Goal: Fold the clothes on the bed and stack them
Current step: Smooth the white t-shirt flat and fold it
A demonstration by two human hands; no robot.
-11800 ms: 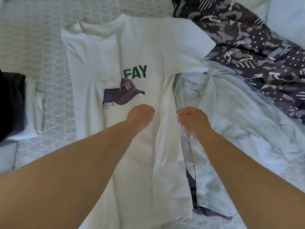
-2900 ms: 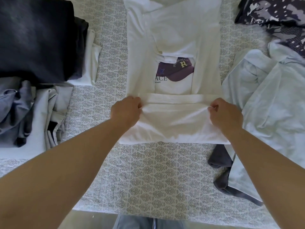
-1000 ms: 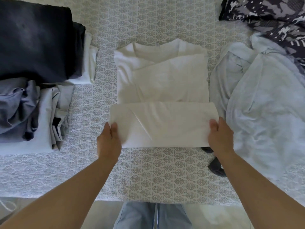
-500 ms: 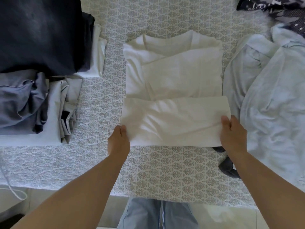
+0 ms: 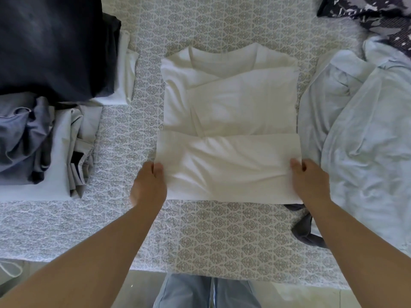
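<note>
Head view: both hands have barely shifted from half a second ago, each still at an end of the folded lower band of the white T-shirt (image 5: 229, 121). The left hand (image 5: 148, 185) pinches the band's left edge, thumb on top; the right hand (image 5: 308, 181) grips the right edge. The shirt lies mid-bed (image 5: 222, 238), between the folded stack (image 5: 51, 112) and the pale blue garment (image 5: 360, 138).

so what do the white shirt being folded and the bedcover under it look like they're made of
White folded t-shirt: looks like soft matte cotton jersey, going by its limp creases and lack of sheen. Grey-patterned white bedcover: seems a woven or quilted cotton with a printed repeating motif and a slightly puckered surface; the exact fibre cannot be told.
</note>
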